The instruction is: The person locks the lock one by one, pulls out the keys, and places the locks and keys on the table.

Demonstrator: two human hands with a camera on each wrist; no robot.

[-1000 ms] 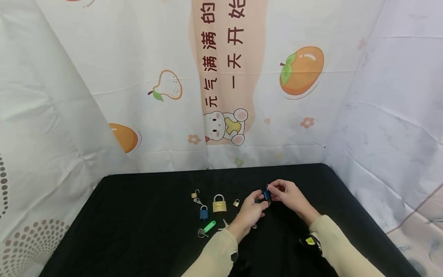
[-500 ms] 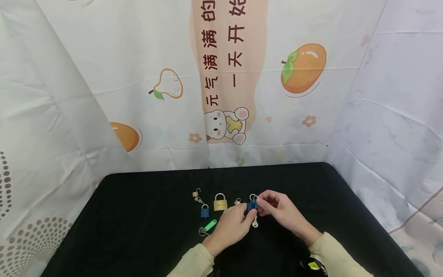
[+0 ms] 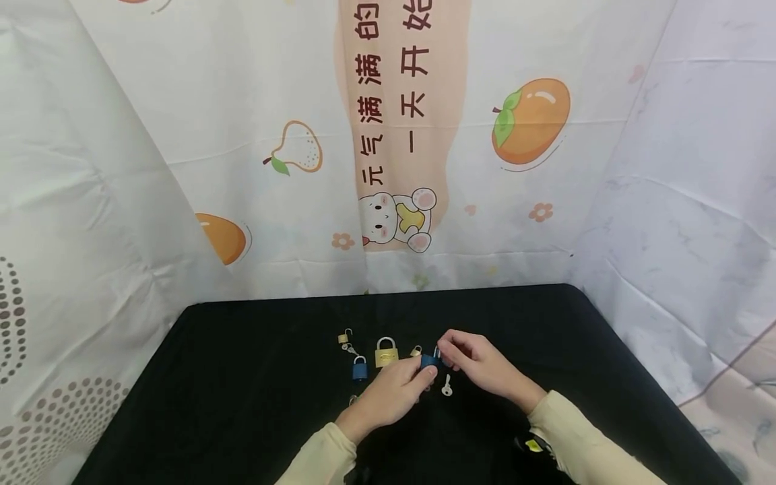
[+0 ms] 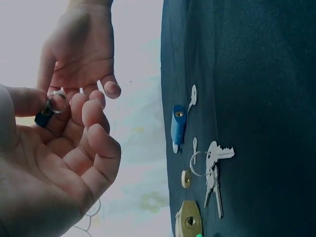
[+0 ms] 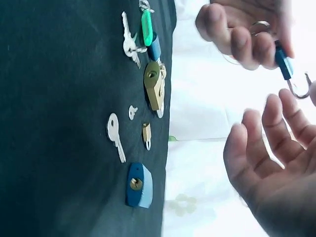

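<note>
A small blue padlock with its shackle swung out is held between the thumb and fingers of my left hand. In the right wrist view the hooked shackle shows a free end. A small metal ring hangs by the held padlock in the left wrist view. My right hand pinches the shackle end with thumb and forefinger; its other fingers are loosely extended. A bigger blue padlock stands on the black cloth behind the hands, a loose key beside it.
On the black cloth stand a large brass padlock, a small brass padlock, another blue padlock and an open brass padlock with keys. A green key tag and ringed keys lie nearer. A printed curtain hangs behind.
Both hands have moved left and slightly nearer with the blue padlock. The left hand now covers the green tag in the head view, and the loose key at right has come into sight.
</note>
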